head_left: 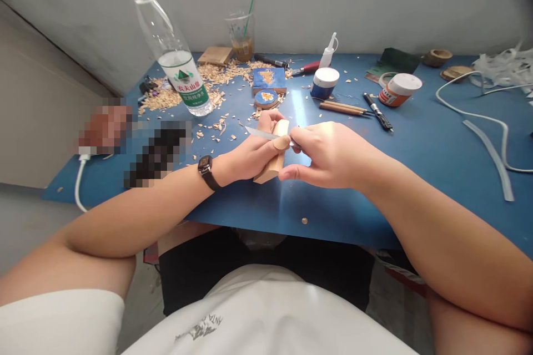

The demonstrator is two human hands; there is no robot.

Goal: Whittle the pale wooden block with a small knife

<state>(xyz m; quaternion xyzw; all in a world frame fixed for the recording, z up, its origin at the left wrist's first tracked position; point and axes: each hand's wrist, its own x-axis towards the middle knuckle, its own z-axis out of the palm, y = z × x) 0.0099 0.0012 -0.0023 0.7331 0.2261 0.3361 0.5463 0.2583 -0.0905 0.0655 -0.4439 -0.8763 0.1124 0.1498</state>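
Note:
My left hand [252, 154], with a black watch at its wrist, grips a pale wooden block [270, 172] just above the blue table [233, 199]. Across the block's upper side lies the thin blade of a knife [259, 132], its point toward the left. My right hand [335, 152] is closed round the knife's handle, which is mostly hidden by the fingers. My left thumb presses at the blade near the handle, and its tip looks tan and covered. My right thumb reaches to the near end of the block.
A water bottle [183, 77] stands at left beside wood shavings [160, 99]. Behind the block are painted wooden pieces [268, 79]. Paint jars [323, 83], carving tools [343, 108] and a black pen [377, 112] lie to the right. A white cable [470, 116] curves at far right.

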